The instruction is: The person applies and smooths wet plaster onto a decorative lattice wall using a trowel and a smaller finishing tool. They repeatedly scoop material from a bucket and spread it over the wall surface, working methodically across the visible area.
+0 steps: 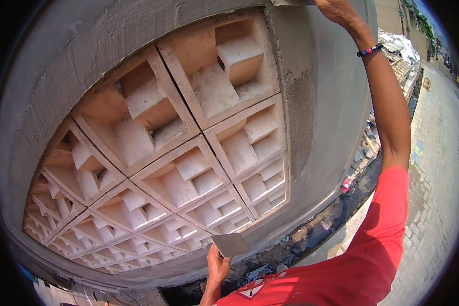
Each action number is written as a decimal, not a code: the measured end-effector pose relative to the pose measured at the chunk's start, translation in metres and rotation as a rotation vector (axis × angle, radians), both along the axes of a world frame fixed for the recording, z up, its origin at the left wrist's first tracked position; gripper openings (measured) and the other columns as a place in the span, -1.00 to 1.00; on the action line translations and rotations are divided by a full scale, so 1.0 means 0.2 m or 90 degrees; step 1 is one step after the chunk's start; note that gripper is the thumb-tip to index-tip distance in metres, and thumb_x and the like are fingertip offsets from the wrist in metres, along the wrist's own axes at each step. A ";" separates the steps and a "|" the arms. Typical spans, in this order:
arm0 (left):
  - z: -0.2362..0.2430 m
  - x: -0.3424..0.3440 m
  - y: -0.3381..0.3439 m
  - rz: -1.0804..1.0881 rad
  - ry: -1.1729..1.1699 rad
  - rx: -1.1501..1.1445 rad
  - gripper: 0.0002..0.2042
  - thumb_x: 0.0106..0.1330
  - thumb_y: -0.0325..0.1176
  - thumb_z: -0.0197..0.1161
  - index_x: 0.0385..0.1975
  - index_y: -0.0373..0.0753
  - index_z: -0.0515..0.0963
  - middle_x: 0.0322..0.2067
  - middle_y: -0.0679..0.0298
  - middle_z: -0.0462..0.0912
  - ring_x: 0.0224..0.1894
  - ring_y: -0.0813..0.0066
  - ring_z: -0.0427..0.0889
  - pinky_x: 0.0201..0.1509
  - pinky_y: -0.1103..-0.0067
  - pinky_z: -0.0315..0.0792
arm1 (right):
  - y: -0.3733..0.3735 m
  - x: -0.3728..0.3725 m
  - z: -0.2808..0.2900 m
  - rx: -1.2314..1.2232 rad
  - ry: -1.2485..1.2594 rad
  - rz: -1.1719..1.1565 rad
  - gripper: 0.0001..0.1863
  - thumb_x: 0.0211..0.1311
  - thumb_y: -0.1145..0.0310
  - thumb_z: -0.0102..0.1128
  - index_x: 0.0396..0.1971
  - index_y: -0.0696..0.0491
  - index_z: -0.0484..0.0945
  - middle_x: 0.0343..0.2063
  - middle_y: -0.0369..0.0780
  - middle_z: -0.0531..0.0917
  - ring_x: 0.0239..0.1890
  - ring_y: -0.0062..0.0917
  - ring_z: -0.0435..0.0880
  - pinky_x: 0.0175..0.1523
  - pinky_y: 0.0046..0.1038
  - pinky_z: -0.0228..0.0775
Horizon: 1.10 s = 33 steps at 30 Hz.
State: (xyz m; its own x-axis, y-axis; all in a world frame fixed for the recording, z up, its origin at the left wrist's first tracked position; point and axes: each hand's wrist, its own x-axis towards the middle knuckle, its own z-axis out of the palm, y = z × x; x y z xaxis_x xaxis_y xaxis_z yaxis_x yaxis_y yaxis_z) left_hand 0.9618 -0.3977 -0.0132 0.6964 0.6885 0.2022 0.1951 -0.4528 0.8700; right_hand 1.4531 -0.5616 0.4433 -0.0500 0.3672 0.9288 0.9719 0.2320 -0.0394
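My left hand [218,265], low in the head view, is closed on a flat grey rectangular plate [232,245], like a plasterer's hawk; its handle is hidden. My right arm reaches up to the top edge, with a beaded bracelet on the wrist. There my right hand [337,11] is closed on a flat trowel [293,2] against the wall, mostly cut off by the picture's edge. Below it, a strip of rough, darker mortar [300,102] runs down beside a panel of pale breeze blocks [204,133]. Smoother grey render [336,102] lies to its right.
At the wall's foot runs a dark wet gutter [336,214] with litter in it. Rubble and pale sacks [403,46] are heaped at the upper right. A paved street [433,204] stretches along the right side.
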 end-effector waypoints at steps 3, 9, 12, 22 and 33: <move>0.02 0.00 -0.01 0.002 0.006 -0.014 -0.62 0.07 -0.69 0.25 -0.06 -0.32 0.55 -0.15 0.12 0.60 -0.07 0.26 0.60 0.04 0.47 0.45 | -0.04 -0.01 -0.35 -0.038 -0.104 -0.112 -0.63 0.35 0.49 0.09 0.14 -0.01 0.53 -0.09 -0.29 0.63 -0.02 -0.47 0.57 0.13 -0.46 0.45; 0.06 0.03 -0.01 -0.004 0.008 -0.029 -0.61 0.08 -0.70 0.24 -0.04 -0.31 0.55 -0.15 0.13 0.60 -0.05 0.27 0.60 0.06 0.47 0.45 | -0.13 -0.17 -1.12 -0.238 0.005 -0.079 -0.63 0.25 0.47 0.19 0.08 0.05 0.54 -0.13 -0.27 0.64 -0.17 -0.38 0.57 0.04 -0.34 0.43; 0.07 0.03 0.01 -0.044 0.018 0.027 -0.61 0.09 -0.68 0.24 -0.03 -0.31 0.54 -0.11 0.09 0.59 -0.03 0.20 0.60 0.08 0.44 0.44 | -0.08 -0.30 -1.24 -0.111 0.530 0.231 -0.63 0.35 0.39 0.17 0.12 0.15 0.48 -0.11 -0.28 0.64 -0.19 -0.53 0.59 -0.07 -0.43 0.49; 0.02 -0.03 0.03 -0.029 -0.021 0.081 -0.60 0.09 -0.63 0.28 -0.01 -0.29 0.53 -0.11 0.06 0.60 -0.03 0.15 0.62 0.08 0.44 0.44 | 0.23 -0.59 -0.64 0.089 0.575 0.634 -0.49 0.37 0.44 0.14 0.24 0.24 0.25 0.02 -0.16 0.61 -0.04 -0.55 0.67 0.09 -0.51 0.58; -0.06 -0.36 0.10 0.098 -0.055 -0.020 -0.62 0.06 -0.65 0.31 -0.07 -0.32 0.54 -0.16 0.13 0.59 -0.09 0.27 0.62 -0.07 0.47 0.51 | 0.76 -1.05 -0.02 0.425 0.171 -0.192 -0.67 0.11 0.40 0.26 -0.16 0.26 0.50 -0.38 0.12 0.65 -0.28 -0.05 0.68 -0.16 -0.15 0.51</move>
State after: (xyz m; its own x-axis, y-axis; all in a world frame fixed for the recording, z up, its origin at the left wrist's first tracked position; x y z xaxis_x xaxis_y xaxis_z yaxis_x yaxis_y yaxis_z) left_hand 0.8890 -0.3785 -0.0252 0.5632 0.7927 0.2333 0.1836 -0.3953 0.9000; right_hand 1.2432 -0.4099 0.4386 0.2214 -0.3124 0.9238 0.9736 0.0163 -0.2278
